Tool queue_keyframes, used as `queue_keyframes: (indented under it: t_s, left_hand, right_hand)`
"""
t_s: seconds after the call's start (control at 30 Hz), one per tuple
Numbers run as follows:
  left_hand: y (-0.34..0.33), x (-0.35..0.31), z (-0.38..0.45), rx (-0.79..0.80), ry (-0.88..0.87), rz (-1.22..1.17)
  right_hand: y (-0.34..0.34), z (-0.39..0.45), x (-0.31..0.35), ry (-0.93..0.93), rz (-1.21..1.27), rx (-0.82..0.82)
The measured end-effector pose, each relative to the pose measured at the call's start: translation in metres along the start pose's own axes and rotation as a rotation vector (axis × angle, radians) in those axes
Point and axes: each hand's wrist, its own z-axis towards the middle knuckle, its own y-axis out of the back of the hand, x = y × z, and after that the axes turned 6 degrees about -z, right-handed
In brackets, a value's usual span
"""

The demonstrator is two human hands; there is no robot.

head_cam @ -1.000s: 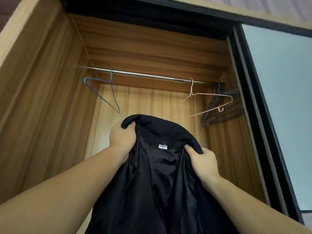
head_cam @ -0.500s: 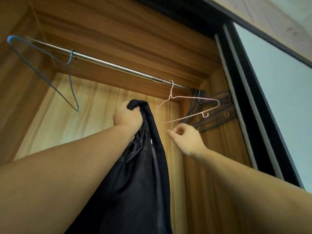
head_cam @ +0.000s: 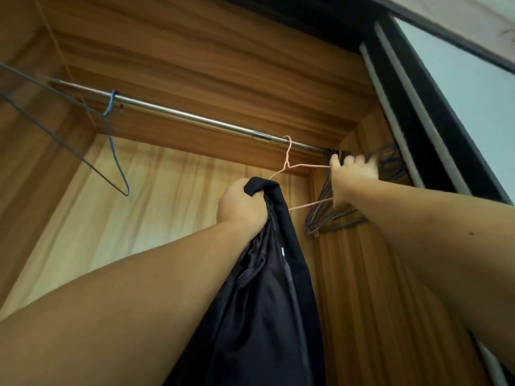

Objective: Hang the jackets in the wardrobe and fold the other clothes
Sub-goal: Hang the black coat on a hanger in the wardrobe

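Two hands are working: the left hand [head_cam: 242,203] is clenching the black jacket [head_cam: 267,296], the right hand [head_cam: 351,178] is grasping the pink hanger [head_cam: 288,160] on the rail [head_cam: 195,119].

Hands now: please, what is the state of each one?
Left hand: grips the black lined jacket.
Right hand: grips the thin pink wire hanger.

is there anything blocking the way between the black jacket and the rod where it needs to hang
Nothing visible blocks it. The left hand holds the black jacket bunched just below the rod, with bare rod above it. The jacket is not on a hanger yet; the right hand grips the pink hanger hooked on the rod.
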Motion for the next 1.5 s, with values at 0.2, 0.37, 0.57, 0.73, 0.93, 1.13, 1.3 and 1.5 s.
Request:
queue_keyframes:
  t_s: [0.2, 0.37, 0.57, 0.73, 0.93, 1.13, 1.3, 1.5]
  left_hand:
    - [0.019, 0.012, -0.008, -0.016, 0.006, -0.027]
    - [0.045, 0.015, -0.012, -0.022, 0.022, -0.007]
    - [0.072, 0.017, -0.016, -0.041, 0.045, -0.021]
    - [0.094, 0.017, -0.020, -0.021, 0.058, -0.026]
    - [0.120, 0.005, -0.034, -0.012, 0.087, -0.063]
    - [0.149, -0.006, -0.056, 0.036, 0.084, -0.034]
    - [0.166, -0.014, -0.090, 0.091, 0.101, 0.052]
    - [0.182, -0.068, -0.129, 0.148, 0.111, 0.102]
  right_hand:
    - [0.018, -0.006, 0.005, 0.158, 0.137, -0.087]
    - [0.026, -0.002, 0.023, 0.034, 0.394, 0.122]
    - [0.039, -0.007, 0.027, 0.031, 0.384, 0.181]
    - [0.038, -0.011, 0.032, -0.097, 0.649, 0.197]
    - [0.019, -0.080, 0.048, -0.245, 1.118, 0.332]
    - [0.014, -0.163, 0.110, -0.369, 1.644, 0.742]
    - [0.033, -0.222, 0.122, -0.381, 1.733, 0.806]
    - [0.075, -0.252, 0.069, -0.218, 1.662, 0.866]
